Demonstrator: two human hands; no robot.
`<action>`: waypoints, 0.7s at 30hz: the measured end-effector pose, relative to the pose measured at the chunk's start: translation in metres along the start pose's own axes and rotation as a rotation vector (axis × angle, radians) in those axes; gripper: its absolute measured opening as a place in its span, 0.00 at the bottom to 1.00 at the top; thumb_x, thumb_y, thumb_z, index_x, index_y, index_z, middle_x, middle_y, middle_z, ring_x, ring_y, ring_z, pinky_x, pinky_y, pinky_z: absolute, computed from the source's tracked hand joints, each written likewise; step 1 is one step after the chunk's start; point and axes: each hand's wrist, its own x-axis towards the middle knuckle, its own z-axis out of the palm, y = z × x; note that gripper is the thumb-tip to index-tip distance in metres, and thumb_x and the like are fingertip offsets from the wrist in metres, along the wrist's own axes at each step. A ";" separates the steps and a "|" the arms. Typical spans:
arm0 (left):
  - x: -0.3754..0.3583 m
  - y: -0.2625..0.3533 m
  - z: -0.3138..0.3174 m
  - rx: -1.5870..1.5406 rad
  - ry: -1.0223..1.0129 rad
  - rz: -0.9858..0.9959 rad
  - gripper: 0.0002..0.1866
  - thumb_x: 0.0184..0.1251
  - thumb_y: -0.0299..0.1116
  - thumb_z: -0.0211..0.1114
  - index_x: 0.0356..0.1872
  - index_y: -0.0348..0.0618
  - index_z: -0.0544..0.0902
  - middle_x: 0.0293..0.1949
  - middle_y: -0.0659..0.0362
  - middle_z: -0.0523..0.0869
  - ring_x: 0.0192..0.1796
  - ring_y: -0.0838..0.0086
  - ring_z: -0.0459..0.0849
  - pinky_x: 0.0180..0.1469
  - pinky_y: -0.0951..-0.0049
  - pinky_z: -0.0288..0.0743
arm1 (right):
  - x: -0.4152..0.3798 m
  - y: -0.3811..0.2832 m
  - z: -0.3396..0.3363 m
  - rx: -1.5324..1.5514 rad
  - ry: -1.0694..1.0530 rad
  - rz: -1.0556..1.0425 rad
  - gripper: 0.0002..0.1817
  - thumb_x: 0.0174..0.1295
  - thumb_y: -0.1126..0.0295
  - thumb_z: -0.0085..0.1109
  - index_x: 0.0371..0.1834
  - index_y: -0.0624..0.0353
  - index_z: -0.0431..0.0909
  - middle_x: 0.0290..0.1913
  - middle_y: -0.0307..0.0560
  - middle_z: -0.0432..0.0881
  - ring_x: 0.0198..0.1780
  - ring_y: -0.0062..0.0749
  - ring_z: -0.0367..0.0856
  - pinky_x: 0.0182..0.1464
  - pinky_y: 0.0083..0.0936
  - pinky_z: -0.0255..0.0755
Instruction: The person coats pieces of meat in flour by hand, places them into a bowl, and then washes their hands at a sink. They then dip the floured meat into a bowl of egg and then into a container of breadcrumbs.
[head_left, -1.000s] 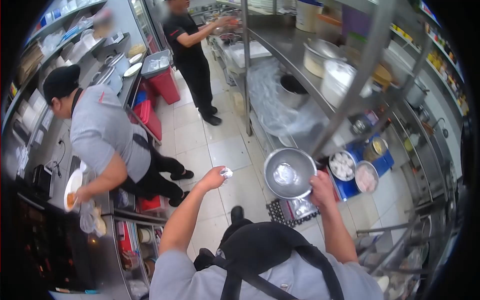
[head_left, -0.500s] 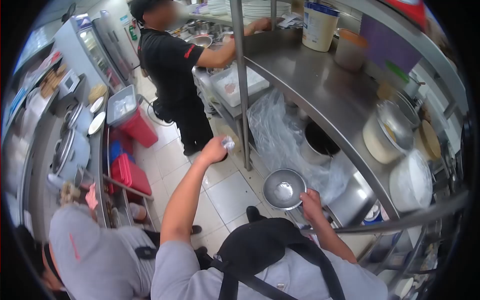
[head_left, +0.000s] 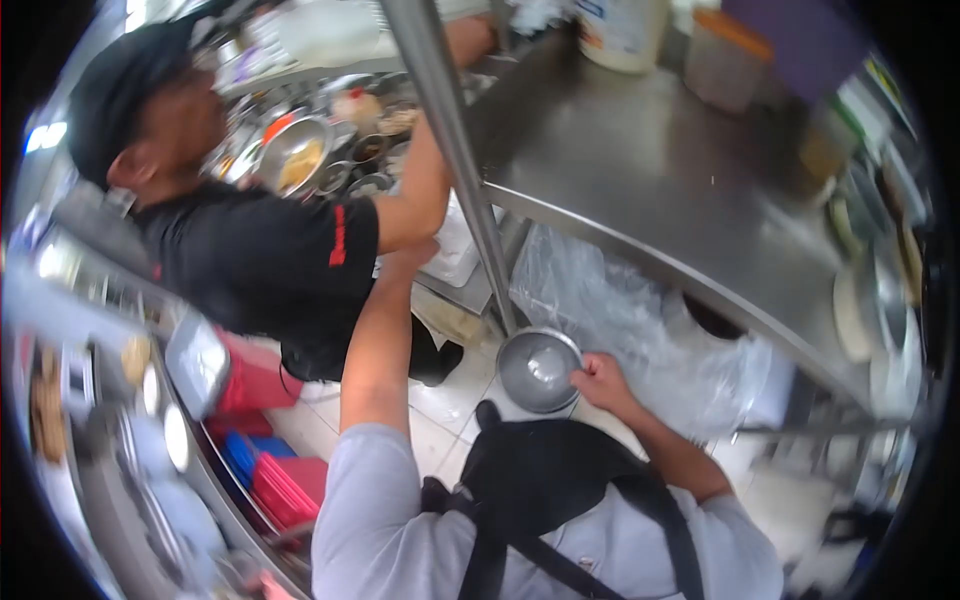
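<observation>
Crowded kitchen: steel tabletop (head_left: 640,170), tiled floor (head_left: 450,400).
Right hand (head_left: 598,382) fingers clamp the round metal bowl's (head_left: 538,368) rim; left hand's fingers hidden behind a co-worker's arm (head_left: 420,190), cannot tell.

A single head-mounted camera supplies the only view. It looks forward and steeply down from above the wearer's chest, so the grey shirt and black apron straps (head_left: 560,520) fill the lower edge. The lens is a wide fisheye: straight lines bow and a black circular border rings the picture. The frame is tilted, with the vertical steel post (head_left: 455,150) leaning across the upper centre. Both forearms extend away from the lens at close range. The stainless steel shelf (head_left: 660,190) lies to the right, the tiled floor (head_left: 440,410) farther below. The picture is motion-blurred. No second view exists for overlap.
</observation>
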 end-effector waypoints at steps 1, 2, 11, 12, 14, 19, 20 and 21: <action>0.028 0.003 -0.005 -0.031 -0.005 0.037 0.32 0.61 0.34 0.57 0.68 0.38 0.65 0.60 0.38 0.75 0.63 0.45 0.73 0.64 0.55 0.66 | 0.001 0.005 0.009 -0.090 0.094 0.015 0.09 0.53 0.76 0.57 0.17 0.61 0.70 0.16 0.29 0.67 0.21 0.11 0.62 0.21 0.22 0.56; 0.058 0.008 -0.017 -0.069 0.034 0.081 0.31 0.62 0.34 0.56 0.68 0.38 0.65 0.61 0.39 0.74 0.64 0.46 0.71 0.65 0.56 0.65 | 0.002 0.002 0.020 -0.076 0.156 0.043 0.09 0.53 0.76 0.57 0.17 0.61 0.70 0.16 0.29 0.67 0.21 0.11 0.62 0.21 0.22 0.56; 0.058 0.138 -0.193 -0.526 0.503 0.529 0.27 0.72 0.32 0.47 0.71 0.37 0.60 0.69 0.45 0.64 0.73 0.55 0.59 0.73 0.65 0.51 | -0.009 -0.004 0.100 0.086 0.502 0.208 0.07 0.54 0.74 0.56 0.20 0.64 0.74 0.17 0.30 0.69 0.21 0.13 0.64 0.23 0.23 0.59; 0.046 0.146 -0.207 -0.558 0.548 0.571 0.27 0.73 0.31 0.46 0.71 0.36 0.60 0.70 0.45 0.63 0.74 0.56 0.58 0.74 0.66 0.50 | -0.006 -0.007 0.105 0.054 0.520 0.168 0.08 0.54 0.72 0.56 0.20 0.64 0.74 0.15 0.33 0.69 0.20 0.15 0.65 0.22 0.24 0.60; 0.029 0.147 -0.215 -0.591 0.595 0.612 0.26 0.75 0.31 0.44 0.72 0.36 0.59 0.72 0.47 0.61 0.76 0.58 0.55 0.76 0.68 0.47 | 0.000 -0.016 0.109 0.044 0.518 0.211 0.09 0.53 0.73 0.57 0.18 0.63 0.72 0.15 0.33 0.68 0.21 0.15 0.63 0.22 0.25 0.58; 0.031 0.078 -0.113 -0.412 0.168 0.432 0.26 0.73 0.31 0.45 0.71 0.36 0.60 0.71 0.46 0.62 0.75 0.58 0.56 0.75 0.67 0.48 | 0.004 -0.028 0.121 0.063 0.569 0.202 0.10 0.53 0.75 0.58 0.16 0.61 0.69 0.15 0.32 0.67 0.20 0.15 0.63 0.22 0.24 0.57; 0.033 0.057 -0.081 -0.329 0.042 0.379 0.26 0.73 0.31 0.45 0.71 0.36 0.60 0.71 0.46 0.62 0.75 0.58 0.57 0.75 0.67 0.48 | 0.002 -0.032 0.121 0.070 0.579 0.206 0.10 0.53 0.75 0.58 0.17 0.61 0.69 0.15 0.32 0.67 0.20 0.15 0.62 0.22 0.24 0.57; 0.032 0.039 -0.055 -0.252 -0.078 0.330 0.26 0.73 0.31 0.46 0.71 0.36 0.60 0.71 0.46 0.62 0.75 0.57 0.57 0.75 0.67 0.49 | -0.001 -0.030 0.123 0.054 0.595 0.223 0.10 0.53 0.75 0.58 0.17 0.61 0.70 0.16 0.32 0.67 0.20 0.14 0.63 0.22 0.24 0.58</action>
